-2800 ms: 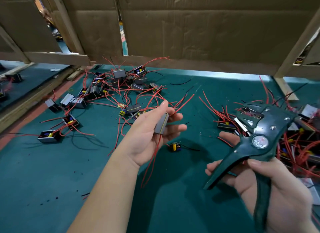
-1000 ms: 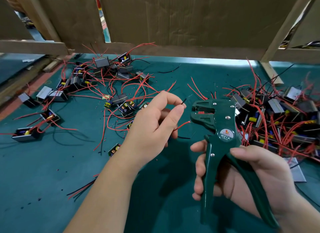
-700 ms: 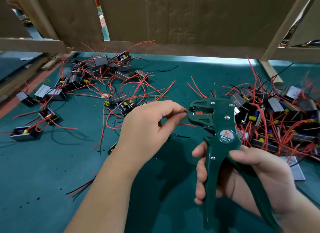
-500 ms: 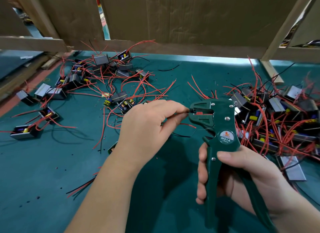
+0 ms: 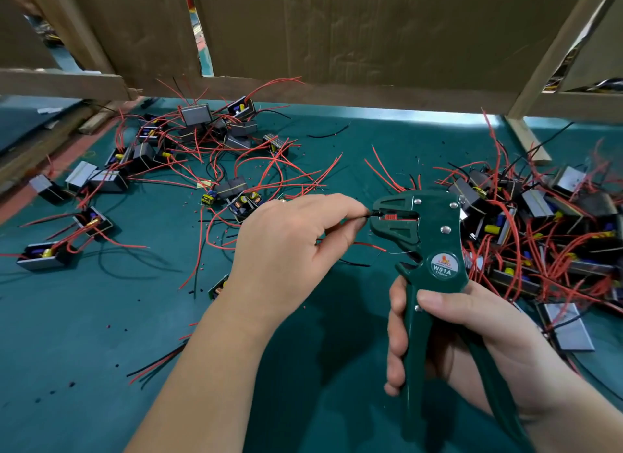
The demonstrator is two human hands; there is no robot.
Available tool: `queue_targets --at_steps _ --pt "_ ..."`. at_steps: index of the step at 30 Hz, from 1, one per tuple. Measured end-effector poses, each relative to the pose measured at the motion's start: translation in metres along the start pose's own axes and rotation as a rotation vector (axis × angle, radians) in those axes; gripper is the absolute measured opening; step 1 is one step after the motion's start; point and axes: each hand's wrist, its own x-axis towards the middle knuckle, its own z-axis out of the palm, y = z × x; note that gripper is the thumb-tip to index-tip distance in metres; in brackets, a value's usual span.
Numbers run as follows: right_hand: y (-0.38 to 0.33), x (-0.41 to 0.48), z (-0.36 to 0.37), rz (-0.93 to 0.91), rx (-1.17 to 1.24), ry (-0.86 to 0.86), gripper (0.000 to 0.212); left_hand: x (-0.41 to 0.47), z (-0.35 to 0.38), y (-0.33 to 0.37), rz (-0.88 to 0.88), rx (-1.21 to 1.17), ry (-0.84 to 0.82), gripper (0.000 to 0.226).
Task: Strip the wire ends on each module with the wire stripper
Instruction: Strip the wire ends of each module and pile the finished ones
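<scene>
The left hand [image 5: 286, 250] is pinching a thin black wire end [image 5: 368, 213] between thumb and forefinger and holding its tip in the mouth of the green wire stripper [image 5: 421, 236] at its 3 o'clock. The right hand [image 5: 472, 334] is curling fingers and thumb round the tool's two handles and holding it upright, head at 12 o'clock. A red wire [image 5: 371, 246] is trailing out under the left thumb toward the tool. On the teal mat [image 5: 84, 317], scattered modules [image 5: 195, 115] with red leads are lying at 11 o'clock from the left hand, well apart. A denser heap of modules [image 5: 539, 216] is sitting at 3 o'clock, just beyond the stripper. A cardboard wall [image 5: 337, 31] is standing at 12 o'clock.
</scene>
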Motion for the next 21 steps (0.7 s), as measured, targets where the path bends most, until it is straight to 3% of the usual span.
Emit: queue_targets --at_steps 4,11,18,21 --pt "0.002 -0.001 0.003 0.002 0.028 0.050 0.044 -0.001 0.002 0.000 0.001 0.036 -0.003 0.011" --pt "0.006 0.004 0.005 0.018 -0.058 0.333 0.043 0.000 0.006 -0.004 -0.019 0.079 -0.113 0.014" --pt "-0.003 0.008 -0.007 -0.165 0.166 0.235 0.058 -0.002 0.001 -0.013 -0.122 -0.008 -0.081 0.010" --pt "-0.002 0.006 -0.010 -0.107 0.178 0.200 0.059 -0.002 0.001 -0.013 -0.138 -0.018 -0.056 0.009"
